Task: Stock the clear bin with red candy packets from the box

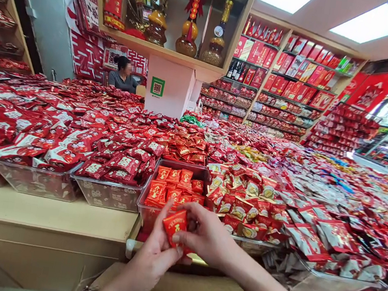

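Note:
Both hands meet in front of a clear plastic bin (142, 199) holding red candy packets (174, 176) in upright rows. Between them is a small red packet (175, 222) with gold lettering. My right hand (204, 234) pinches it, the thumb lying on its printed face. My left hand (157, 254) is closed round its left and lower side, fingers pointing up. More red wrapping shows below the right thumb; whether it is a second packet I cannot tell.
An open cardboard box (176, 286) with red packets stands below the hands. Bins of white-and-red packets (239, 207) and dark red packets (124, 163) flank the middle bin. A glass-fronted cabinet (170, 53) overhangs the display. A seated person (122, 77) is behind it.

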A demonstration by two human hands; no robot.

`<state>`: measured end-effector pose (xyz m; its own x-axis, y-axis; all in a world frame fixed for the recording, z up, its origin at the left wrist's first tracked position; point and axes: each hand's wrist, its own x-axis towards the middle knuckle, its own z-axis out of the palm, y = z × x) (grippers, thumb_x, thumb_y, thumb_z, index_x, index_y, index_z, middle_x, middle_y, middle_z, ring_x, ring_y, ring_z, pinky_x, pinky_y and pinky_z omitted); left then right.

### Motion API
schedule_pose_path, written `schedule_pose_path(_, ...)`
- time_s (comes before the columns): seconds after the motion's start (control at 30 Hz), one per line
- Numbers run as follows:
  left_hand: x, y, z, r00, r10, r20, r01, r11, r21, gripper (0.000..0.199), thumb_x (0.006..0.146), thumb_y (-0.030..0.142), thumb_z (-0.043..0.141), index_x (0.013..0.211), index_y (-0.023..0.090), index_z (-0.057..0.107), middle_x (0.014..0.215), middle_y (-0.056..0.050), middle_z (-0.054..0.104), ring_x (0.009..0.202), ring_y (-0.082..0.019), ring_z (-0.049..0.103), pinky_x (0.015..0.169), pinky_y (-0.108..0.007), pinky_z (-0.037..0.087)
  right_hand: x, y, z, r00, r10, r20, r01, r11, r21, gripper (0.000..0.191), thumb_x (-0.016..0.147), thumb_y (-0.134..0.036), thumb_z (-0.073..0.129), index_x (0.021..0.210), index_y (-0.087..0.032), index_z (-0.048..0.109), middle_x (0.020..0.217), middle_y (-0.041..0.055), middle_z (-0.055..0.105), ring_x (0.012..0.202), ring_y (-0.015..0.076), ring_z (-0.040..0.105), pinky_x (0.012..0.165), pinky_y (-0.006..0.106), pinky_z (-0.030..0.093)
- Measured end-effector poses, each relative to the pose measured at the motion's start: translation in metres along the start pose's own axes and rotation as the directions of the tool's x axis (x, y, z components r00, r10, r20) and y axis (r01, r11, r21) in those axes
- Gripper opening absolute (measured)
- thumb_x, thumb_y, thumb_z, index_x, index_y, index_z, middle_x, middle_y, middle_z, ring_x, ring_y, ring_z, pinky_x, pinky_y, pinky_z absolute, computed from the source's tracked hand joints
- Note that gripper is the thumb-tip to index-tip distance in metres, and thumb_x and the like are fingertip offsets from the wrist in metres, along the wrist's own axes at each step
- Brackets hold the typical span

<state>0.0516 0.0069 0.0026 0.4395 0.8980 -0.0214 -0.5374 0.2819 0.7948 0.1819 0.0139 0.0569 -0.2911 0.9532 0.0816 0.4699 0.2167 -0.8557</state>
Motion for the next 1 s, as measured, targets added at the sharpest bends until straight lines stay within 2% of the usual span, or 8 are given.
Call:
schedule_pose_path(0.07, 0.000, -0.005, -0.001, 0.994, -0.050, 0.101, 0.043, 0.996, 0.075, 0.072, 0.074, 0.018, 0.061, 0.131, 0.038, 0.022, 0.120, -0.005, 0.053, 0.086, -0.017, 0.059, 0.064, -0.029, 0.051, -0.015, 0.010, 0.002, 0.998, 0.058, -0.034, -0.050, 0.976, 0.213, 0.029, 0.064, -0.011, 0.060, 0.091, -0.017, 0.050, 0.075, -0.0008, 0.061, 0.062, 0.0116, 0.056, 0.054, 0.021, 0.043)
schedule_pose_path(0.13, -0.001, -0.008, -0.001, 0.972, -0.131, 0.194, 0.098, 0.980, 0.171, 0.061, 0.076, 0.018, 0.060, 0.128, 0.033, 0.032, 0.115, -0.006, 0.055, 0.081, -0.016, 0.058, 0.060, -0.026, 0.050, -0.027, 0.018, -0.001, 0.993, 0.104, -0.058, -0.086, 0.963, 0.255, 0.018, 0.066, -0.013, 0.058, 0.081, -0.018, 0.047, 0.069, -0.0023, 0.058, 0.057, 0.0108, 0.052, 0.051, 0.021, 0.041)
schedule_pose_path(0.33, -0.007, -0.005, 0.008, 0.901, -0.328, 0.284, 0.202, 0.896, 0.395, 0.037, 0.070, 0.010, 0.061, 0.105, 0.023, 0.059, 0.078, 0.001, 0.058, 0.062, -0.010, 0.050, 0.050, -0.018, 0.040, -0.053, 0.025, -0.016, 0.998, 0.055, -0.027, -0.057, 0.997, -0.057, 0.011, 0.070, -0.019, 0.059, 0.070, -0.017, 0.049, 0.066, -0.0015, 0.056, 0.063, 0.0122, 0.050, 0.057, 0.022, 0.038)
schedule_pose_path(0.57, -0.007, -0.002, 0.010, 0.906, -0.333, 0.262, 0.201, 0.882, 0.427, 0.027, 0.069, 0.013, 0.062, 0.095, 0.018, 0.063, 0.073, 0.001, 0.058, 0.059, -0.010, 0.047, 0.047, -0.016, 0.034, -0.050, 0.017, -0.030, 0.998, 0.054, -0.011, -0.055, 0.964, -0.261, 0.005, 0.074, -0.020, 0.057, 0.071, -0.017, 0.055, 0.065, -0.0013, 0.059, 0.060, 0.0119, 0.051, 0.055, 0.021, 0.037)
schedule_pose_path(0.67, -0.007, -0.005, 0.008, 0.935, -0.309, 0.171, 0.202, 0.865, 0.460, 0.015, 0.067, 0.021, 0.065, 0.081, 0.017, 0.064, 0.069, 0.001, 0.059, 0.055, -0.010, 0.047, 0.046, -0.017, 0.035, -0.040, 0.008, -0.042, 0.998, 0.045, -0.050, -0.056, 0.964, -0.259, 0.006, 0.076, -0.020, 0.054, 0.070, -0.017, 0.055, 0.065, -0.0004, 0.060, 0.061, 0.0123, 0.053, 0.057, 0.021, 0.039)
schedule_pose_path(0.77, -0.009, -0.005, 0.008, 0.942, -0.287, 0.174, 0.177, 0.865, 0.470, 0.010, 0.065, 0.025, 0.067, 0.071, 0.017, 0.066, 0.063, 0.001, 0.059, 0.057, -0.013, 0.051, 0.053, -0.021, 0.040, -0.034, 0.003, -0.045, 0.999, 0.043, -0.019, -0.046, 0.979, -0.199, 0.006, 0.076, -0.022, 0.054, 0.078, -0.017, 0.056, 0.072, 0.0009, 0.062, 0.066, 0.0131, 0.054, 0.060, 0.021, 0.041)
schedule_pose_path(0.87, -0.010, -0.003, 0.011, 0.940, -0.273, 0.206, 0.160, 0.883, 0.441, 0.015, 0.065, 0.027, 0.067, 0.077, 0.018, 0.067, 0.061, 0.001, 0.061, 0.059, -0.017, 0.056, 0.060, -0.026, 0.044, -0.036, 0.005, -0.037, 0.996, 0.040, 0.078, -0.021, 0.972, -0.234, 0.016, 0.074, -0.024, 0.058, 0.089, -0.019, 0.059, 0.080, 0.0004, 0.063, 0.069, 0.0127, 0.054, 0.060, 0.020, 0.040)
schedule_pose_path(1.0, -0.009, -0.004, 0.013, 0.936, -0.254, 0.243, 0.131, 0.894, 0.429, 0.021, 0.065, 0.025, 0.067, 0.085, 0.018, 0.067, 0.070, 0.000, 0.065, 0.067, -0.018, 0.059, 0.066, -0.027, 0.043, -0.043, 0.009, -0.032, 0.992, 0.053, 0.117, -0.002, 0.918, -0.397, 0.008, 0.076, -0.024, 0.056, 0.072, -0.018, 0.059, 0.063, -0.0023, 0.058, 0.057, 0.0104, 0.047, 0.051, 0.019, 0.034)
